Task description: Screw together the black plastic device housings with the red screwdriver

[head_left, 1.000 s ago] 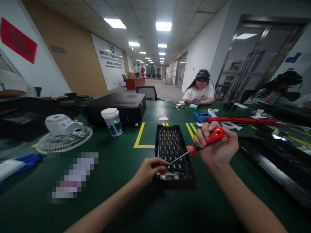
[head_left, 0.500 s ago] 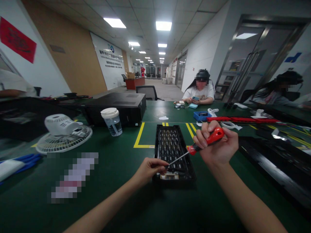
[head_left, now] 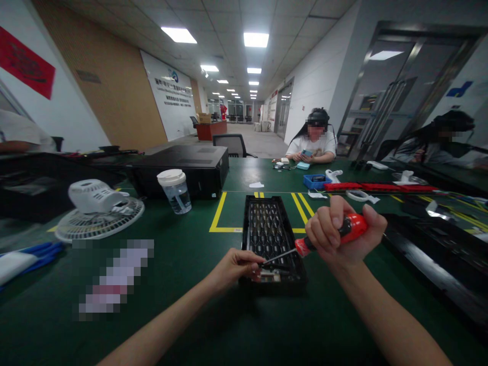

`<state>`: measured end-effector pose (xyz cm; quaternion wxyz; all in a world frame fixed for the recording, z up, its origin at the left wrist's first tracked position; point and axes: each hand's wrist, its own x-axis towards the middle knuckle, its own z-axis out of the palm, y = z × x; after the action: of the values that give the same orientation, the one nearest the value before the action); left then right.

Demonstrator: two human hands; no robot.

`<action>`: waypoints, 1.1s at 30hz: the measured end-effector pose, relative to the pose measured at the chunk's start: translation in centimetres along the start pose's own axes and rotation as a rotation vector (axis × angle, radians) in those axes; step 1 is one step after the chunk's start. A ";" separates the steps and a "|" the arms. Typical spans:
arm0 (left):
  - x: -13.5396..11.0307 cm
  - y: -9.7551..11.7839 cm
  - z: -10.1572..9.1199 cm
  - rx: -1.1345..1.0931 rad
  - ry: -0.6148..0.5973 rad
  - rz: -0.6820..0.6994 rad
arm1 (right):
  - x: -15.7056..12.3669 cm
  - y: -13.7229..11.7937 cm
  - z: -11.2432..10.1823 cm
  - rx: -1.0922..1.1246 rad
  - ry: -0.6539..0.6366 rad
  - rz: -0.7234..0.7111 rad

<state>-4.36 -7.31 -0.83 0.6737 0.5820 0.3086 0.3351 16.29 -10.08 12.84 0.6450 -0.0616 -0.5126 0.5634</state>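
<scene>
Red-handled, a screwdriver (head_left: pixel 354 225) is being gripped by the curled fingers of the right hand (head_left: pixel 364 245), its shaft being slanted over a black case (head_left: pixel 247 213) of dark rounded shapes (head_left: pixel 266 223). Near its tip, fingers of the left hand (head_left: pixel 235 267) are being pressed together, their catch unclear. Clear liquid (head_left: pixel 180 202) is being held in a cup (head_left: pixel 174 186), a dark item (head_left: pixel 318 178) in a blue tray (head_left: pixel 307 185).

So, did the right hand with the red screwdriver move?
Yes. Against the yellow tape, the right hand and red screwdriver have shifted a little to the right and slightly lower in view.
</scene>
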 end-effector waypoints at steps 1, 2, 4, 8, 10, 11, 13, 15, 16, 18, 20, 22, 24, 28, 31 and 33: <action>0.0 0.2 0.0 0.008 -0.019 0.005 | -0.1 0.0 0.1 0.007 -0.022 0.001; -0.1 0.4 0.1 0.017 -0.038 0.009 | -0.1 -0.1 0.1 0.015 -0.039 0.003; -0.1 0.7 0.2 0.038 -0.071 0.011 | -0.2 -0.1 0.0 0.022 -0.060 0.004; -0.2 0.9 0.2 0.095 -0.135 0.036 | -0.1 0.0 -0.1 0.011 -0.067 0.012; -0.2 1.0 0.1 0.122 -0.156 0.056 | 0.0 0.1 -0.1 0.014 -0.064 0.015; -0.2 1.0 0.0 0.135 -0.162 0.062 | 0.0 0.1 -0.1 0.017 -0.062 0.016; -0.1 1.0 -0.1 0.158 -0.172 0.071 | 0.1 0.1 -0.1 0.021 -0.053 0.019; -0.1 1.0 -0.2 0.173 -0.177 0.075 | 0.1 0.2 0.0 0.022 -0.042 0.021; 0.0 1.0 -0.3 0.188 -0.180 0.076 | 0.1 0.2 0.0 0.021 -0.035 0.024; 0.0 1.1 -0.3 0.241 -0.173 0.077 | 0.1 0.2 -0.1 0.013 -0.024 0.028; 0.0 1.2 -0.4 0.305 -0.150 0.076 | 0.1 0.3 -0.2 0.010 -0.020 0.028; 0.1 1.4 -0.4 0.349 -0.104 0.082 | 0.1 0.3 -0.3 0.012 -0.022 0.028; 0.1 1.6 -0.5 0.418 -0.019 0.113 | 0.1 0.3 -0.4 0.014 -0.023 0.033; 0.0 1.8 -1.1 0.748 0.245 0.278 | 0.3 0.4 -0.4 0.013 -0.023 0.046; 0.1 1.3 -1.8 0.964 0.289 0.362 | 0.4 0.6 -0.5 0.022 -0.034 0.057; 0.3 0.7 -2.3 1.065 0.231 0.407 | 0.6 0.8 -0.6 0.035 -0.045 0.068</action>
<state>-6.10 -5.72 -0.41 0.1719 0.8478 0.3881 0.3179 16.07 -9.06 12.40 0.6147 -0.0553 -0.5147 0.5951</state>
